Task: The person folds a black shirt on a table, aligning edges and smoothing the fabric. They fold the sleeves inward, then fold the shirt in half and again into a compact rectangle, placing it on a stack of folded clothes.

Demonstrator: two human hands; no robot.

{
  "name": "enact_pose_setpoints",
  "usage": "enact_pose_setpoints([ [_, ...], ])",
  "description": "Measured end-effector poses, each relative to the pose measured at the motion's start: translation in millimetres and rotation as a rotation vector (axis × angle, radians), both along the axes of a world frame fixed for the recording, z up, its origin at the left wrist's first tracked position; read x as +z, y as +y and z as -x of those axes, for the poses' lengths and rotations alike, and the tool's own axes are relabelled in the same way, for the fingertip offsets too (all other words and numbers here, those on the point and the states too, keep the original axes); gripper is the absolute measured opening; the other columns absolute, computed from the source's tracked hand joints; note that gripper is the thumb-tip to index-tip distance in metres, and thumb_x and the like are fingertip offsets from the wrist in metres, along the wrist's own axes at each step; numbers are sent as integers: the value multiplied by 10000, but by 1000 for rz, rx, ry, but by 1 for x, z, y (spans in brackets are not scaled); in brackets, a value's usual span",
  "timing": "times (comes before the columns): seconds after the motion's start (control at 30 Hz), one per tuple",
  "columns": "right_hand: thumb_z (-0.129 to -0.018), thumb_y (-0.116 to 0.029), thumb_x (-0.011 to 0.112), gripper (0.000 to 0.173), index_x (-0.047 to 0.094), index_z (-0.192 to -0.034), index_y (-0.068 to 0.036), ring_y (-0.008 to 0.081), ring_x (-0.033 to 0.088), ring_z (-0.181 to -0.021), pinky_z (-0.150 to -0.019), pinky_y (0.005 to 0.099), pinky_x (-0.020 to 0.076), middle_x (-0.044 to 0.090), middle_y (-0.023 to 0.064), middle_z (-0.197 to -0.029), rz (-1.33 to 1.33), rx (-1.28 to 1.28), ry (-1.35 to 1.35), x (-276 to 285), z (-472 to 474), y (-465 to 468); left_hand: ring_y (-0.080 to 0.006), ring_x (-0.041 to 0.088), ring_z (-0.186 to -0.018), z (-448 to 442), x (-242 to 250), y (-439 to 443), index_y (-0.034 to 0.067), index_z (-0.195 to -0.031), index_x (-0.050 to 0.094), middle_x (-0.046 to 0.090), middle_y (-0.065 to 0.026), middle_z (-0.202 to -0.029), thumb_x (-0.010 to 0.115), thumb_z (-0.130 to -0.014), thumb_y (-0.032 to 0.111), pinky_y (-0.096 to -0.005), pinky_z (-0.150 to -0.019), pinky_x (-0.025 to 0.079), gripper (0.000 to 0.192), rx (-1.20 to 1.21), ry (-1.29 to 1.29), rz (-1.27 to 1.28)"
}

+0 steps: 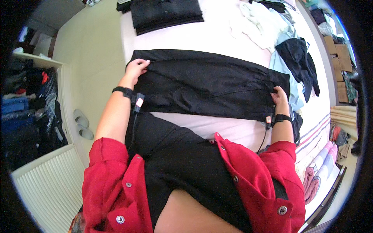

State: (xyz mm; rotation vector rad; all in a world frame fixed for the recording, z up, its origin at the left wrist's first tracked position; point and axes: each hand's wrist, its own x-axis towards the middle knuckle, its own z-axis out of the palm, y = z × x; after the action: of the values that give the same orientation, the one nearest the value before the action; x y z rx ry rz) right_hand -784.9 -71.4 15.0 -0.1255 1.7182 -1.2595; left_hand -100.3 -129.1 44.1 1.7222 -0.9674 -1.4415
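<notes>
A pair of black trousers, or a similar long black garment (204, 84), lies stretched flat across the bed in front of me. My left hand (138, 70) is at its left end, thumb and fingers pinching the cloth near the upper corner. At the other end my right hand (279, 95) grips the fabric near the right edge, its fingertips partly hidden in the dark cloth. Both wrists wear black straps with small devices and cables.
Folded black garments (167, 14) are stacked on the bed's far left. White clothing (262, 26), a light blue garment (294, 90) and a crumpled black one (300, 61) lie at the right. Grey slippers (81, 119) stand on the floor by an open wardrobe (62, 87).
</notes>
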Motion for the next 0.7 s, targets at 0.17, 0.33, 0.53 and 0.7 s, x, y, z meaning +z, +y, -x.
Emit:
enact_pose_setpoints([
  [0.17, -769, 11, 581, 435, 477, -1177, -96, 233, 533, -686, -629, 407, 453, 564, 75, -919, 273, -99, 28, 13, -5, 27, -137, 547, -847, -12, -9, -9, 92, -1040, 583, 579, -24, -934, 578, -875, 86, -279, -755, 477, 166, 186, 164, -15],
  [0.33, -769, -55, 651, 447, 499, -1189, -76, 152, 493, -604, -498, 271, 369, 587, 72, -939, -57, 224, 436, 44, -27, 33, -197, 551, -934, -5, 0, -9, 71, -1247, 431, 547, -84, -1075, 580, -866, 63, -362, -807, 498, 410, 260, 195, -65],
  [0.53, -766, -91, 706, 392, 558, -1121, -16, 142, 557, -774, -661, 257, 425, 627, 63, -965, 112, 284, 539, 42, -30, 12, -281, 526, -1034, 23, 16, -1, 184, -1406, 214, 401, -154, -1291, 575, -771, -128, -420, -796, 519, 794, 145, 187, 30],
  [0.7, -767, -47, 686, 313, 576, -1056, -9, 177, 580, -838, -768, 289, 459, 634, 85, -941, 70, 191, 722, 29, -20, 1, -243, 558, -943, 25, 12, 1, 167, -1423, 120, 451, -165, -1209, 581, -791, -80, -329, -708, 538, 820, 245, 104, 109],
])
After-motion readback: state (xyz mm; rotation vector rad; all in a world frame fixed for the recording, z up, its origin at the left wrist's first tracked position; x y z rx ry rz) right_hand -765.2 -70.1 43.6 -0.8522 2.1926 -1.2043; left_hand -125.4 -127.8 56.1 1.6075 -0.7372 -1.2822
